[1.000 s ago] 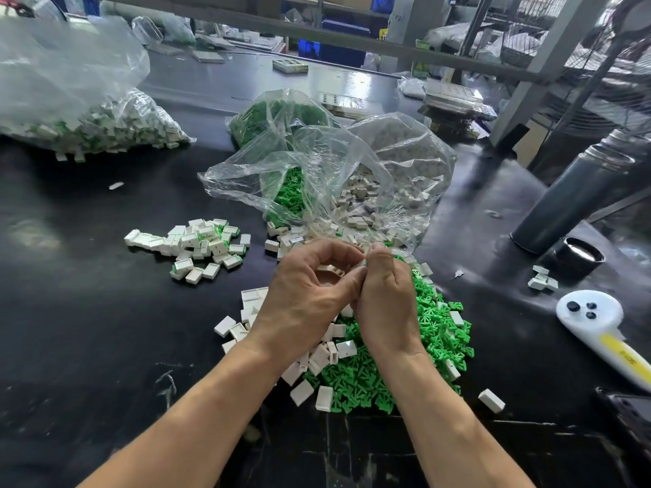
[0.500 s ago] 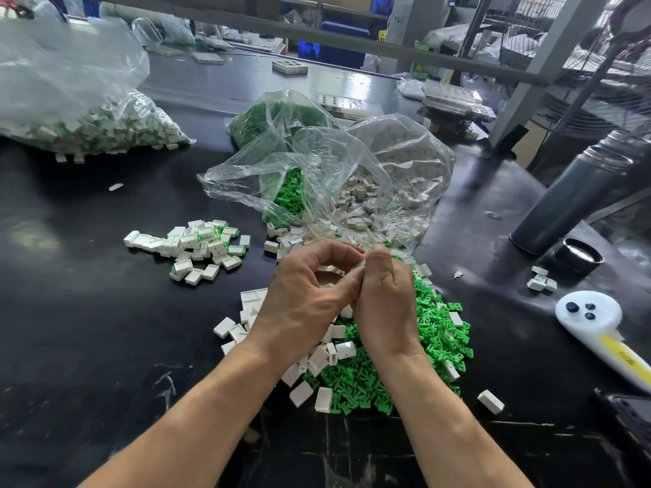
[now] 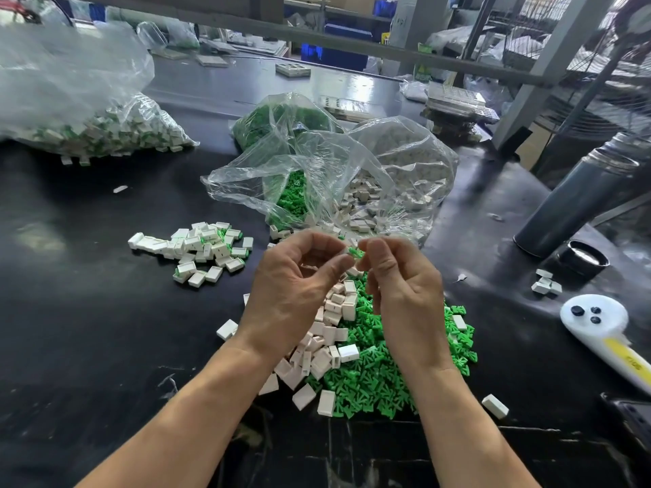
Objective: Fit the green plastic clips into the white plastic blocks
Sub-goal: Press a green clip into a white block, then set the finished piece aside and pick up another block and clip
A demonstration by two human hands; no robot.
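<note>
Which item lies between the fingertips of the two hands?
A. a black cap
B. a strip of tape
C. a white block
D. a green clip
D: a small green clip shows between the fingertips of the left hand and the right hand, raised above the loose piles.

A black table [image 3: 88, 329] carries loose green clips [image 3: 373, 375] and white blocks [image 3: 317, 350] at lower centre, assembled blocks [image 3: 200, 251] left of centre, clear bags [image 3: 338, 177] above, a grey cylinder [image 3: 577, 202] at right.

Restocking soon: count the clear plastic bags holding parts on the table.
3: finished-parts bag far left, green-clip bag centre back, white-block bag beside it. More may sit behind.
</note>
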